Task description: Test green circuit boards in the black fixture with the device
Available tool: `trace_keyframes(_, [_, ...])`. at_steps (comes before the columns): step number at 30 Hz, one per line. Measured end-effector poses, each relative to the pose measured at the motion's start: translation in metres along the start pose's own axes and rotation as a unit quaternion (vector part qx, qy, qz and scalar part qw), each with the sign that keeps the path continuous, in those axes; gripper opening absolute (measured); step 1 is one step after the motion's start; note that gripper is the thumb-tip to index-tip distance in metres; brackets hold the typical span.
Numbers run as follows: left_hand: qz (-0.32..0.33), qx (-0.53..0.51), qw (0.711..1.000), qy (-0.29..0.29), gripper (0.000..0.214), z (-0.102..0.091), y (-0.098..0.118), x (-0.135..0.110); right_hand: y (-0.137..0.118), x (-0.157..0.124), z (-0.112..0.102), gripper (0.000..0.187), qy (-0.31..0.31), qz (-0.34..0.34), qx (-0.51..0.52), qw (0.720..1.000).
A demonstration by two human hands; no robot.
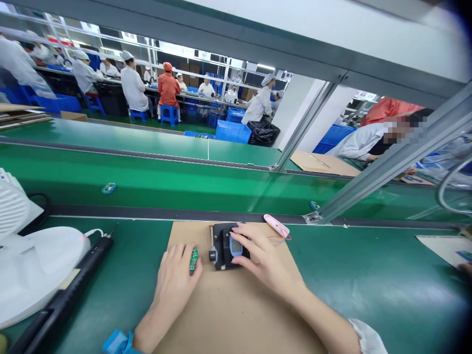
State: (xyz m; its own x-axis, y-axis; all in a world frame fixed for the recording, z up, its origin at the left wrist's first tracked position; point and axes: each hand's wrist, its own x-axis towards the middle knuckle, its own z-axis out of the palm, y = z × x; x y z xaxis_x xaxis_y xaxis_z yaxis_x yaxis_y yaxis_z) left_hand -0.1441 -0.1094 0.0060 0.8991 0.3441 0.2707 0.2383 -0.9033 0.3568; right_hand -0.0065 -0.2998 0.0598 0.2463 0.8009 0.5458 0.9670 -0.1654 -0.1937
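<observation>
My left hand (pixel 176 275) rests on a brown cardboard sheet (pixel 228 314), its fingers closed round a small green circuit board (pixel 193 259). Just right of it stands a black fixture (pixel 222 246) with a small blue-grey part (pixel 235 245) seated in it. My right hand (pixel 260 255) lies over the fixture's right side, fingertips pressing on that blue-grey part. A pink device (pixel 277 226) with a thin red wire lies beyond the right hand at the cardboard's far edge.
A black rod-like tool (pixel 70 290) and a white fan base (pixel 33 265) sit at the left. The green conveyor belt (pixel 155 182) behind carries a small green board (pixel 108 188). A slanted metal frame post (pixel 368 182) rises at right. Other workers sit at benches in the background.
</observation>
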Motion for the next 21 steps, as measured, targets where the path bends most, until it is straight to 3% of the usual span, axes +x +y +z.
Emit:
trace_keyframes(3, [0.0, 0.0, 1.0, 0.004, 0.019, 0.001, 0.0, 0.001, 0.004, -0.003, 0.005, 0.048, 0.02, -0.027, 0.009, 0.999])
trace_keyframes(12, [0.009, 0.003, 1.0, 0.024, 0.018, 0.002, 0.0, -0.001, 0.002, -0.002, 0.001, 0.059, 0.02, 0.014, 0.061, 0.998])
trace_keyframes(21, [0.019, 0.015, 0.999, 0.022, 0.018, 0.002, -0.001, 0.0, -0.002, -0.001, 0.014, 0.077, 0.02, 0.112, 0.096, 0.989])
